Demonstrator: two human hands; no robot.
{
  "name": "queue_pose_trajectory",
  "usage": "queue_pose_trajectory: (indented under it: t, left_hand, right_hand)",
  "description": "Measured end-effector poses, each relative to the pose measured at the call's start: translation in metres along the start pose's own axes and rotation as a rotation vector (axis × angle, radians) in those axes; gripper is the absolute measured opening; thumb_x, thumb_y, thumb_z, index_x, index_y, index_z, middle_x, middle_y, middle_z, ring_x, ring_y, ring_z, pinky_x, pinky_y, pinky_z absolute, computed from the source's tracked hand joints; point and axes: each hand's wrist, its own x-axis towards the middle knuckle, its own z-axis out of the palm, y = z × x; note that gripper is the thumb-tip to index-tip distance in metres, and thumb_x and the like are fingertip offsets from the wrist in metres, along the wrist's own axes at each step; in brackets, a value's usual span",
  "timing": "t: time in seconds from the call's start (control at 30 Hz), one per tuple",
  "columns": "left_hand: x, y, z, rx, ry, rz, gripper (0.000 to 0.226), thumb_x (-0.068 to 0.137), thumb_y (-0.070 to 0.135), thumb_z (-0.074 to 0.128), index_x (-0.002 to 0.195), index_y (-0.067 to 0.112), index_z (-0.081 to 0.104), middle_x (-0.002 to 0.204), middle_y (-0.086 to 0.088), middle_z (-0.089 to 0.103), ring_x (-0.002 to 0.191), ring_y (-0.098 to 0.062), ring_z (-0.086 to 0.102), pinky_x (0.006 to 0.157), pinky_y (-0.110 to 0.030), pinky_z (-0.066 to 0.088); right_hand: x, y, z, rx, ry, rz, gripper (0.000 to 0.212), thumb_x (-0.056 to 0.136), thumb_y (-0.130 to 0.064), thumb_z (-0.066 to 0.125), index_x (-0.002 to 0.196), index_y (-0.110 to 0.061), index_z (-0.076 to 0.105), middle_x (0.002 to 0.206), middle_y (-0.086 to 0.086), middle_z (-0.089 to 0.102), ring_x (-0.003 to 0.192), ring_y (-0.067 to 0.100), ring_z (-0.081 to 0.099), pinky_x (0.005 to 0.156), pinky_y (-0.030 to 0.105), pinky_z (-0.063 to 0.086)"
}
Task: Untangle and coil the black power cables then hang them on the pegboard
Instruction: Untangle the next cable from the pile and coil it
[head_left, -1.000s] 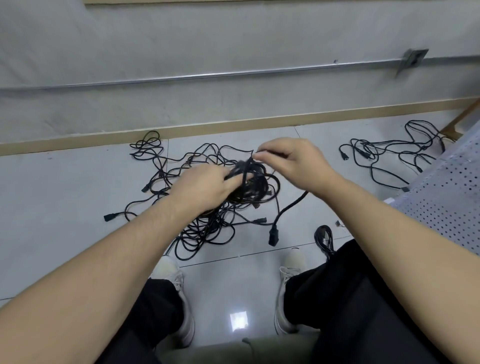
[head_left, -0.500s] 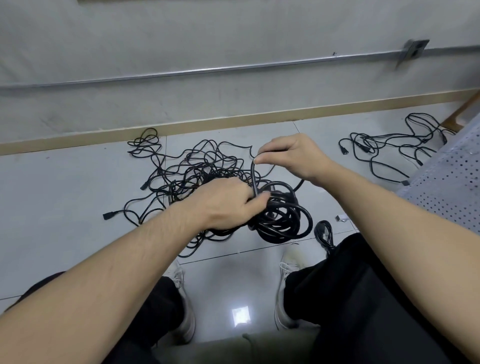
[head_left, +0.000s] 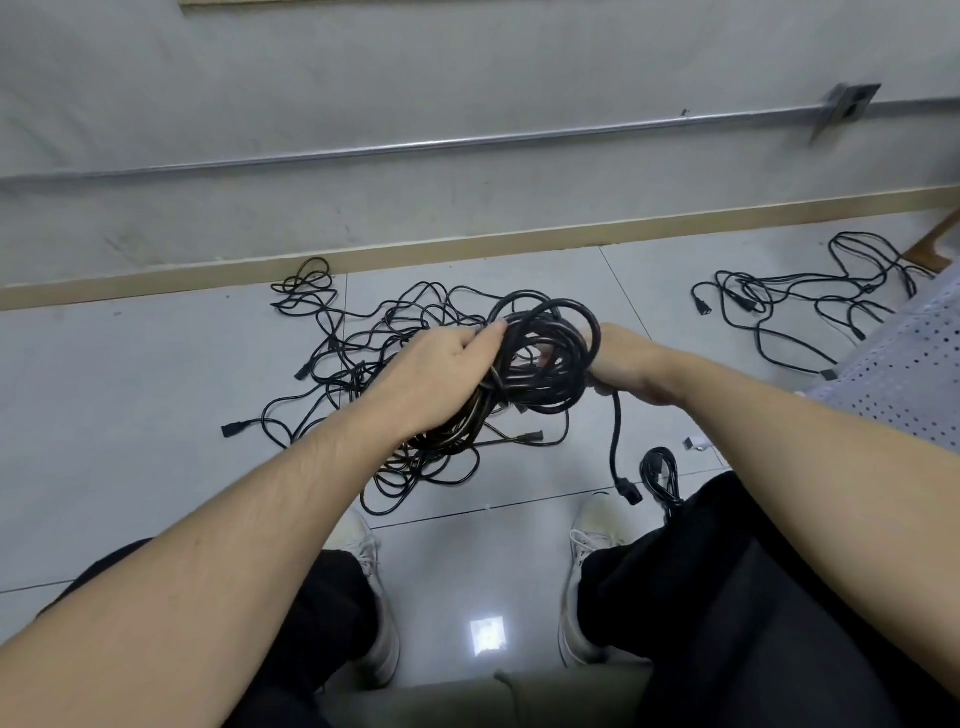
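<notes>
- The left hand (head_left: 441, 371) grips one side of a coil of black power cable (head_left: 540, 358), fingers curled round the bundled loops and thumb laid along their upper edge.
- The right hand (head_left: 631, 364) holds the opposite side of the same coil; its fingers wrap round the loops from behind, and most of the fingertips are hidden by the cable.
- The coil is held in the air above the floor, between the two hands, its top arc rising just above the knuckles.
- A loose tail (head_left: 617, 441) drops from under the right hand and ends in a plug (head_left: 628, 491) hanging just above the right shoe (head_left: 592, 525).
- Directly beneath and behind the coil a tangle of cables (head_left: 363, 374) sprawls on the tiled floor (head_left: 130, 415), reaching toward the beige skirting board (head_left: 467, 249); one plug end (head_left: 231, 430) sticks out at its left edge.
- A second, looser group of cables (head_left: 795, 306) lies well apart at the right, close to the perforated white panel (head_left: 904, 374) at the frame's right edge.
- A small coiled cable (head_left: 660, 473) sits by the right knee, near a small white piece (head_left: 696, 443).
- Bare floor stretches wide on the left of the tangle, and a strip lies between the two shoes; the left shoe (head_left: 363, 545) touches the tangle's near edge.
- A metal conduit (head_left: 415, 148) runs along the wall to a junction box (head_left: 847, 104).
</notes>
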Motion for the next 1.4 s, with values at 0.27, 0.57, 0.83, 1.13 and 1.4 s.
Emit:
queue_pose_trajectory:
  t: [0.27, 0.57, 0.83, 1.13, 1.4]
  left_hand:
    - [0.004, -0.004, -0.004, -0.074, 0.119, -0.149, 0.049, 0.111, 0.045, 0.022, 0.129, 0.019, 0.058, 0.13, -0.002, 0.06, 0.121, -0.019, 0.052, 0.097, -0.027, 0.032]
    - [0.023, -0.032, -0.012, 0.289, 0.289, -0.242, 0.056, 0.109, 0.047, 0.02, 0.074, 0.016, 0.051, 0.092, -0.016, 0.066, 0.088, -0.036, 0.057, 0.077, -0.041, 0.044]
    - [0.024, -0.034, -0.006, 0.526, 0.113, -0.169, 0.049, 0.104, 0.065, 0.029, 0.117, 0.034, 0.066, 0.1, -0.001, 0.068, 0.093, -0.029, 0.06, 0.072, -0.036, 0.044]
    - [0.008, -0.003, 0.012, 0.463, -0.177, 0.094, 0.064, 0.109, 0.05, 0.015, 0.065, 0.017, 0.048, 0.073, -0.005, 0.052, 0.084, -0.033, 0.054, 0.075, -0.035, 0.036]
    - [-0.005, 0.008, 0.023, 0.741, -0.303, 0.415, 0.082, 0.087, 0.082, 0.007, 0.072, 0.02, 0.059, 0.069, 0.002, 0.059, 0.07, -0.024, 0.055, 0.067, -0.035, 0.041]
  right_hand:
    - [-0.011, -0.013, 0.02, -0.16, -0.234, 0.085, 0.042, 0.097, -0.062, 0.051, 0.09, -0.031, 0.078, 0.067, -0.003, 0.043, 0.058, 0.016, 0.036, 0.05, 0.022, 0.031]
    - [-0.024, -0.037, 0.043, -0.656, -0.114, -0.399, 0.025, 0.104, -0.039, 0.053, 0.095, -0.018, 0.061, 0.071, -0.01, 0.053, 0.067, 0.01, 0.048, 0.065, 0.03, 0.03]
    - [-0.03, -0.046, 0.029, -0.898, 0.123, -0.421, 0.025, 0.1, -0.052, 0.05, 0.112, -0.039, 0.068, 0.11, -0.012, 0.07, 0.105, 0.018, 0.064, 0.079, 0.033, 0.048]
    - [-0.026, -0.047, -0.005, -0.361, 0.251, -0.282, 0.046, 0.04, -0.082, 0.075, 0.067, -0.046, 0.071, 0.075, -0.017, 0.069, 0.072, 0.005, 0.058, 0.067, 0.026, 0.043]
    - [-0.024, -0.037, -0.007, -0.119, -0.06, -0.342, 0.019, 0.065, -0.015, 0.094, 0.074, -0.016, 0.078, 0.07, -0.012, 0.07, 0.063, -0.003, 0.059, 0.066, 0.01, 0.042]
